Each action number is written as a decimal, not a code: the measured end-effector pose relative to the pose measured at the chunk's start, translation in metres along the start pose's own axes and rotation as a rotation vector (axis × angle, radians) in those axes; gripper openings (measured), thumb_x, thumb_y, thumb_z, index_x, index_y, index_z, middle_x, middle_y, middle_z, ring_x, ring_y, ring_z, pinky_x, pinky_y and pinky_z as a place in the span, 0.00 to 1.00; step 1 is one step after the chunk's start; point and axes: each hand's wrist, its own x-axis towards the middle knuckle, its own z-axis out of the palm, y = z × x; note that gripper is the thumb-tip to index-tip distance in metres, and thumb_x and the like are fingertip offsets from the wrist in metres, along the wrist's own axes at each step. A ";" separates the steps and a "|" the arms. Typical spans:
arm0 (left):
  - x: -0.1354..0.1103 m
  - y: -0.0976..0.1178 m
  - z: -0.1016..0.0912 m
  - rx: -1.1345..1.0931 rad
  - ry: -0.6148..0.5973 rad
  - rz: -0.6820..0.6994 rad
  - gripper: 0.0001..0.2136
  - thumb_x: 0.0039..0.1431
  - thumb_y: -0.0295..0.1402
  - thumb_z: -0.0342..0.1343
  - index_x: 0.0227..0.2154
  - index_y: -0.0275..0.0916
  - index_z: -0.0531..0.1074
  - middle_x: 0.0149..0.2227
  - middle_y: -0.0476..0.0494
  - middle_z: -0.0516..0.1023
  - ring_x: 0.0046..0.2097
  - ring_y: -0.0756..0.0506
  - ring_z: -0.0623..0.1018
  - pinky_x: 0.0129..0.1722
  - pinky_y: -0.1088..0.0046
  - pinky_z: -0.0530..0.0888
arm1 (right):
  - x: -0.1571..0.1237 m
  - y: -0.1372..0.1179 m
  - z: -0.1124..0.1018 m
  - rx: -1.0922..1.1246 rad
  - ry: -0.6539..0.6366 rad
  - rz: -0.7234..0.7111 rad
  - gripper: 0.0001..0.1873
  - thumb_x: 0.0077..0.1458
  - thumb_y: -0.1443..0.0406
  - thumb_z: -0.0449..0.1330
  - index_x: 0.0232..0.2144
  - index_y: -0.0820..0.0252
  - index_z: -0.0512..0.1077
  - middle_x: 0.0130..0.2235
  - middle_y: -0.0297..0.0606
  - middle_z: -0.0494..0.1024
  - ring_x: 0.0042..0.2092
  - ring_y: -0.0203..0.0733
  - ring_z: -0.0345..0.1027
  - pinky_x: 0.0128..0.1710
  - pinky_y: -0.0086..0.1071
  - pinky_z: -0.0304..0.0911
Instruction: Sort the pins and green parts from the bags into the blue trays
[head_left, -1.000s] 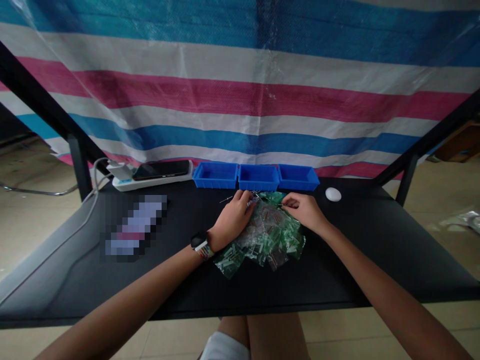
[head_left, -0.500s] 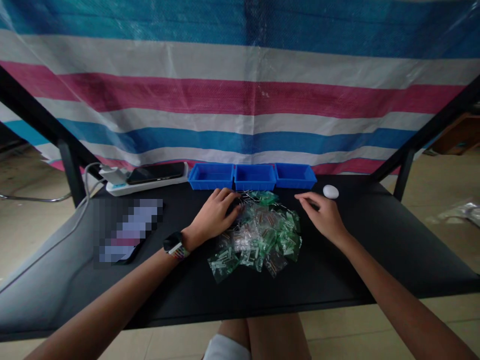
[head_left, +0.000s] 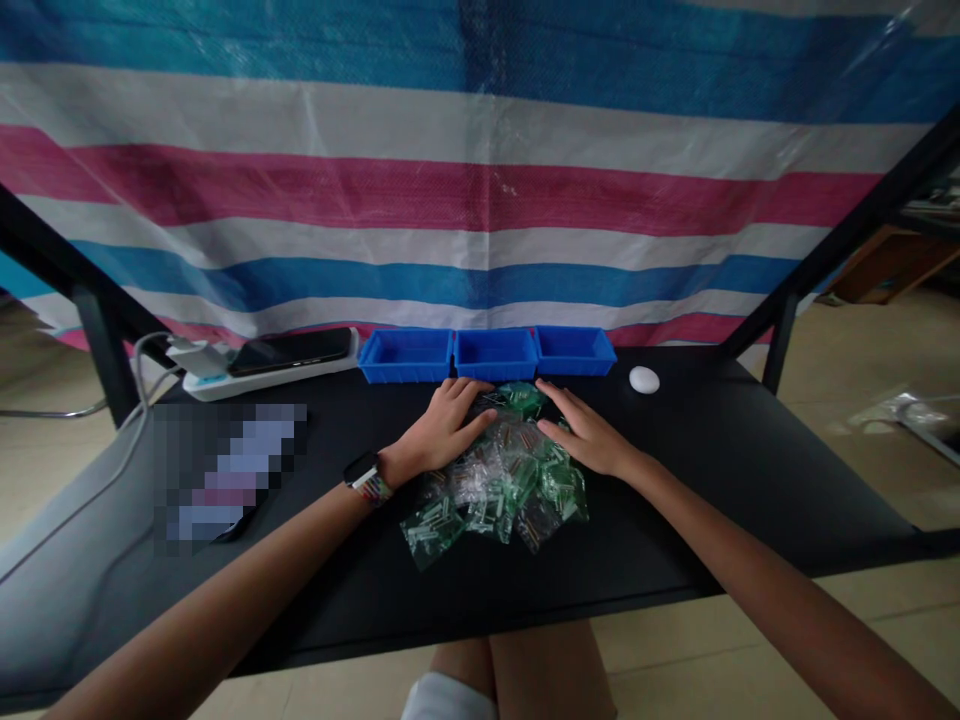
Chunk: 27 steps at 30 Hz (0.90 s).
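Observation:
A heap of small clear and green plastic bags (head_left: 495, 475) lies mid-table, with thin metal-looking pins or screws inside; their exact kind is too small to tell. My left hand (head_left: 448, 425) rests on the heap's upper left side, fingers stretched out and thumb apart. On the upper right side, my right hand (head_left: 585, 432) lies with its fingers extended over the edge of the bags. Between my two hands sits a green bag (head_left: 523, 398). Just behind the heap stand three blue trays (head_left: 496, 372) in a row. A watch (head_left: 366, 476) is on my left wrist.
At the back left a white power strip (head_left: 196, 388) carries a plug and a dark phone (head_left: 292, 350). A blurred-out flat device (head_left: 236, 480) lies at left. A white egg-shaped object (head_left: 644, 380) sits at right. A striped sheet (head_left: 480, 190) hangs behind the black table (head_left: 675, 510).
My right hand has moved left onto the bags, its fingers now extended. My left hand stays at the heap's left side, its fingers a little straighter. The view has shifted slightly.

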 end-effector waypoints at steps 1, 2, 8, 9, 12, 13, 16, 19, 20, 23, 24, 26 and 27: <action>0.000 0.000 -0.001 -0.002 -0.003 0.003 0.20 0.76 0.46 0.47 0.61 0.40 0.70 0.59 0.36 0.76 0.61 0.34 0.72 0.66 0.49 0.69 | 0.006 0.001 0.000 0.002 -0.011 -0.019 0.33 0.72 0.53 0.57 0.74 0.51 0.60 0.75 0.47 0.63 0.77 0.57 0.52 0.77 0.63 0.47; -0.001 0.001 -0.002 -0.007 -0.008 0.008 0.20 0.76 0.47 0.48 0.60 0.41 0.70 0.59 0.36 0.75 0.61 0.34 0.71 0.66 0.48 0.69 | 0.011 0.001 0.000 0.003 -0.017 -0.039 0.32 0.71 0.54 0.58 0.72 0.52 0.63 0.73 0.48 0.66 0.77 0.57 0.53 0.76 0.63 0.47; -0.005 0.000 -0.003 -0.095 -0.047 0.032 0.20 0.76 0.47 0.49 0.61 0.41 0.68 0.59 0.36 0.74 0.61 0.37 0.74 0.66 0.53 0.72 | 0.011 -0.011 0.006 0.036 -0.007 -0.134 0.27 0.70 0.59 0.60 0.69 0.48 0.66 0.70 0.42 0.72 0.73 0.55 0.62 0.75 0.62 0.54; -0.007 0.001 -0.003 -0.101 -0.051 0.035 0.20 0.76 0.47 0.50 0.61 0.41 0.68 0.60 0.36 0.73 0.62 0.37 0.74 0.66 0.53 0.72 | 0.010 -0.014 0.008 0.034 -0.008 -0.141 0.27 0.70 0.59 0.60 0.69 0.47 0.66 0.69 0.42 0.72 0.72 0.55 0.64 0.74 0.61 0.55; -0.011 0.004 -0.004 -0.084 -0.058 0.049 0.20 0.75 0.47 0.51 0.62 0.42 0.68 0.60 0.35 0.72 0.63 0.35 0.73 0.67 0.52 0.72 | 0.009 -0.025 0.012 0.020 -0.016 -0.160 0.27 0.70 0.60 0.59 0.69 0.48 0.66 0.67 0.43 0.74 0.70 0.54 0.66 0.73 0.59 0.58; -0.012 0.005 -0.004 -0.074 -0.063 0.051 0.20 0.75 0.46 0.52 0.62 0.42 0.68 0.61 0.35 0.72 0.63 0.35 0.73 0.67 0.51 0.72 | 0.010 -0.028 0.013 0.018 -0.023 -0.169 0.27 0.70 0.60 0.59 0.69 0.49 0.66 0.67 0.43 0.74 0.70 0.54 0.66 0.73 0.58 0.59; -0.016 0.007 -0.008 -0.046 -0.070 0.034 0.21 0.74 0.47 0.53 0.62 0.42 0.68 0.60 0.35 0.73 0.61 0.35 0.75 0.65 0.52 0.73 | 0.010 -0.034 0.015 0.022 0.002 -0.178 0.23 0.70 0.60 0.59 0.64 0.50 0.69 0.64 0.44 0.76 0.67 0.53 0.69 0.70 0.54 0.63; -0.017 0.007 -0.011 -0.032 -0.060 0.012 0.24 0.74 0.49 0.53 0.64 0.41 0.67 0.61 0.33 0.73 0.62 0.35 0.75 0.66 0.53 0.73 | 0.011 -0.034 0.014 0.002 0.205 -0.135 0.10 0.69 0.61 0.59 0.50 0.53 0.75 0.55 0.47 0.78 0.60 0.55 0.74 0.63 0.51 0.70; -0.017 0.006 -0.011 -0.027 -0.058 0.014 0.25 0.74 0.49 0.53 0.65 0.40 0.66 0.62 0.33 0.72 0.64 0.35 0.74 0.67 0.53 0.72 | 0.012 -0.033 0.014 -0.014 0.282 -0.120 0.08 0.69 0.61 0.58 0.47 0.54 0.75 0.53 0.48 0.78 0.58 0.55 0.74 0.62 0.51 0.71; -0.013 0.003 -0.008 0.015 -0.070 0.037 0.30 0.73 0.51 0.53 0.70 0.40 0.63 0.68 0.32 0.69 0.67 0.33 0.70 0.69 0.49 0.68 | 0.018 -0.030 0.014 -0.036 0.319 -0.122 0.11 0.70 0.63 0.57 0.51 0.53 0.74 0.57 0.49 0.77 0.62 0.55 0.72 0.65 0.51 0.68; -0.012 0.003 -0.007 0.035 -0.080 0.046 0.31 0.73 0.51 0.54 0.71 0.41 0.62 0.69 0.32 0.68 0.68 0.31 0.70 0.69 0.47 0.67 | 0.020 -0.029 0.014 -0.022 0.267 -0.135 0.14 0.70 0.62 0.56 0.55 0.52 0.73 0.61 0.48 0.75 0.65 0.54 0.70 0.68 0.51 0.66; -0.010 0.002 -0.006 0.062 -0.095 0.063 0.31 0.72 0.52 0.54 0.71 0.41 0.62 0.70 0.33 0.68 0.68 0.30 0.69 0.69 0.45 0.66 | 0.024 -0.026 0.016 0.025 0.152 -0.151 0.18 0.71 0.61 0.56 0.61 0.51 0.72 0.65 0.45 0.74 0.69 0.52 0.67 0.71 0.52 0.63; -0.010 0.002 -0.006 0.067 -0.100 0.071 0.31 0.73 0.51 0.55 0.71 0.41 0.63 0.70 0.33 0.69 0.68 0.30 0.69 0.69 0.45 0.66 | 0.025 -0.025 0.017 0.049 0.113 -0.151 0.19 0.72 0.61 0.56 0.62 0.50 0.72 0.66 0.44 0.74 0.69 0.52 0.67 0.71 0.52 0.62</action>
